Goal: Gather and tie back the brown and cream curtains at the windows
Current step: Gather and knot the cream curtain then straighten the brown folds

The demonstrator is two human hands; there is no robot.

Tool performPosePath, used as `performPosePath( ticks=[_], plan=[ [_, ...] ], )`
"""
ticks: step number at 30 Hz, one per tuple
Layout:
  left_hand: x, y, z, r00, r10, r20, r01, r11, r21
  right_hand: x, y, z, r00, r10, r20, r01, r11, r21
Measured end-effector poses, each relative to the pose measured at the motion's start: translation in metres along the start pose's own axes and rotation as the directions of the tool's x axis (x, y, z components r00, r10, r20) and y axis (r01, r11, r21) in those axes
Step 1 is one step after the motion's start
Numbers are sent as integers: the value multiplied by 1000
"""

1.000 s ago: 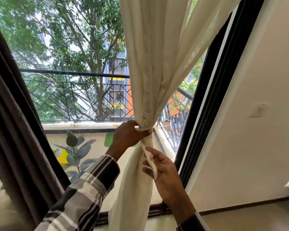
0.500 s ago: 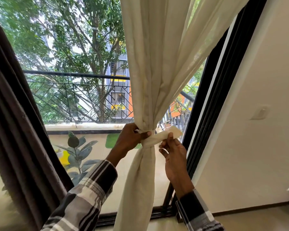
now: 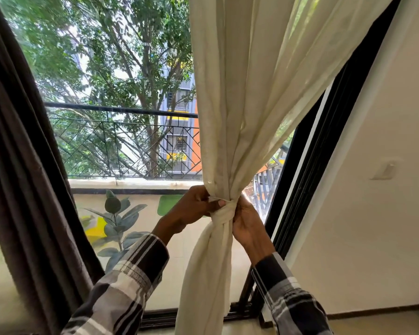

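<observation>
Head cam: cream curtain (image 3: 230, 112) bunched mid-window, tie (image 3: 224, 211) wrapped at its waist. Left hand (image 3: 194, 206) pinches the tie's front; right hand (image 3: 246, 218) cups behind, fingers hidden. Keep tension, cinch snug. Brown curtain (image 3: 22, 165) hangs loose, left.

A pale, smooth floor (image 3: 385, 325) shows only as a narrow strip along the bottom edge, at the right. A dark skirting board (image 3: 373, 310) runs where it meets the cream-white wall (image 3: 373, 238). The black window frame (image 3: 160, 319) stands on the floor, its bottom rail running from the left to the corner by the wall. The cream curtain (image 3: 203, 274) hangs down in front of that rail, its loose lower end falling past the bottom edge — whether it touches the floor cannot be told. At far left the brown curtain (image 3: 22, 189) also drops out of view — its foot is not visible.
</observation>
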State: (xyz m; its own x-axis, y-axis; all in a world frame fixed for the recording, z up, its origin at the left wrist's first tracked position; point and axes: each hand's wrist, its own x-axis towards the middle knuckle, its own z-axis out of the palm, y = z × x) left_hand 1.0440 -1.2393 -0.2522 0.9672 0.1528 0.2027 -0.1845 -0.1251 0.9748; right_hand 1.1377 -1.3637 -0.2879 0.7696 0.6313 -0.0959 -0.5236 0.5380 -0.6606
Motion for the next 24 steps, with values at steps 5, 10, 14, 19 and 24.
performPosePath(
  ticks=[5, 10, 14, 19, 24],
  plan=[
    [0, 0, 4, 1000, 11, 0, -11, 1000, -13, 3, 2, -3, 994, 69, -80, -72, 997, -30],
    [0, 1, 7, 999, 26, -21, -26, 999, -27, 3, 2, -6, 988, 29, -153, -40, 997, -69],
    [-1, 3, 6, 1000, 10, 9, -9, 1000, -19, 4, 2, -5, 980, 47, -195, -71, 990, -120],
    [-1, 6, 3, 999, -5, 41, 4, 1000, 12, 0, -7, -1, 987, 65, -148, -91, 981, -170],
    [0, 4, 2, 1000, 23, -7, -23, 998, 53, -4, -10, 7, 994, 88, -70, -103, 966, -236]
  ],
)
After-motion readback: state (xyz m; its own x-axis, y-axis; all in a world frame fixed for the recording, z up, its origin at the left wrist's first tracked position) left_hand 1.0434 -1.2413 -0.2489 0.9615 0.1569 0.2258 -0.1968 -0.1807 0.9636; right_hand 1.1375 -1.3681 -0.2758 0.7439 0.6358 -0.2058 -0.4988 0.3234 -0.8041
